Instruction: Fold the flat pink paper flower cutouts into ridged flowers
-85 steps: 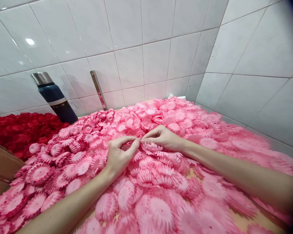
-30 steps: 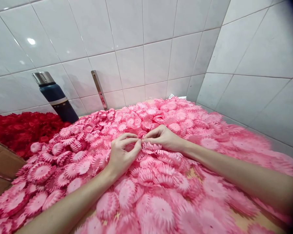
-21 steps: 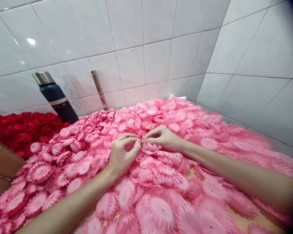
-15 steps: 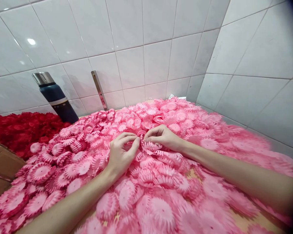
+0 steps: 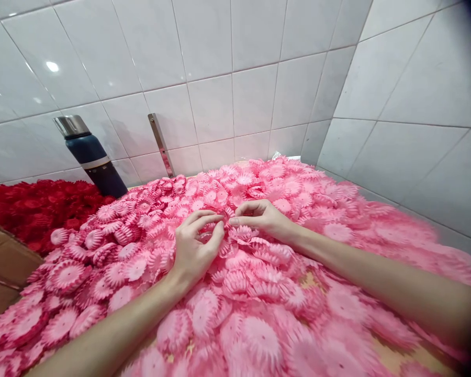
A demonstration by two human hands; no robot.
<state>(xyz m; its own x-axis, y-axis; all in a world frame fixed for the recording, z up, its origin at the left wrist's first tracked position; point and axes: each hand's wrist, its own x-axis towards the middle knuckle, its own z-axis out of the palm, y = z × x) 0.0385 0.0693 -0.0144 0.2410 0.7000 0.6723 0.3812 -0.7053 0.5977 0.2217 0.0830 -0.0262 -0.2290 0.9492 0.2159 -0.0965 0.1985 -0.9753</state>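
Pink flower petal pieces (image 5: pixel 262 337), round with fringed and curled edges, lie in a deep layer all around my hands. My left hand (image 5: pixel 198 243) is closed in a pinch, thumb and forefinger meeting at the edge of a small pink petal piece (image 5: pixel 227 212). Facing it from the right, my right hand (image 5: pixel 265 220) pinches the same piece between thumb and forefinger. The fingertips of both hands are only a small gap apart. Much of the held piece is hidden by the fingers and blends with the petals behind it.
A dark blue bottle (image 5: pixel 96 162) with a steel cap leans at the back left. Beside it is a heap of red petals (image 5: pixel 58 209). A cardboard box (image 5: pixel 6 262) stands at the left edge. A metal strip (image 5: pixel 160 144) rests against the tiled wall (image 5: pixel 212 110).
My fingertips have shifted very slightly, and the right thumb and forefinger are a little farther apart. The whole view has moved a few pixels; the petals lie as before.
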